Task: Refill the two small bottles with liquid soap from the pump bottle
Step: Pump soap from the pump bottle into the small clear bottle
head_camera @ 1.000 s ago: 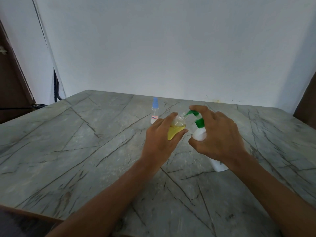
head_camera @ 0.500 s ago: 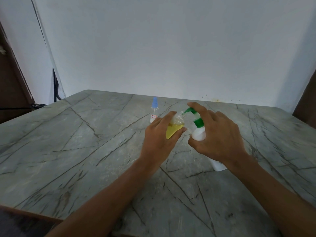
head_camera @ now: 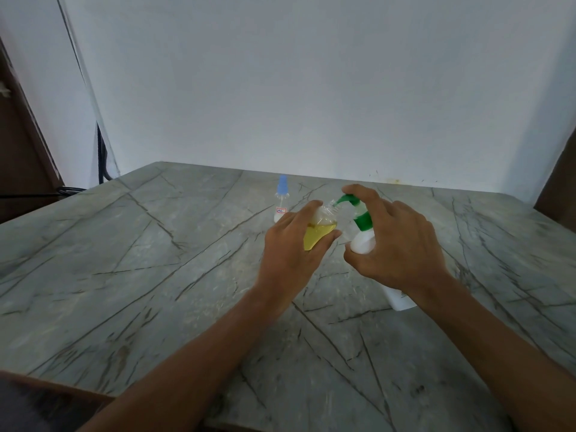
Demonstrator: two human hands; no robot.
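As right hand (head_camera: 402,244) still presses pump bottle (head_camera: 363,241), left hand (head_camera: 290,251) holds vial (head_camera: 318,235)

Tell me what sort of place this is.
Probably a plain room in a home: a veined stone table against a bare white wall, with what looks like a wooden door at the left.

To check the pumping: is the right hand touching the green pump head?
Touching. The head view shows the index finger of the right hand lying across the green pump head.

Left hand (head_camera: 291,247) and right hand (head_camera: 402,247) are bare, as are the 2 forearms (head_camera: 193,363).
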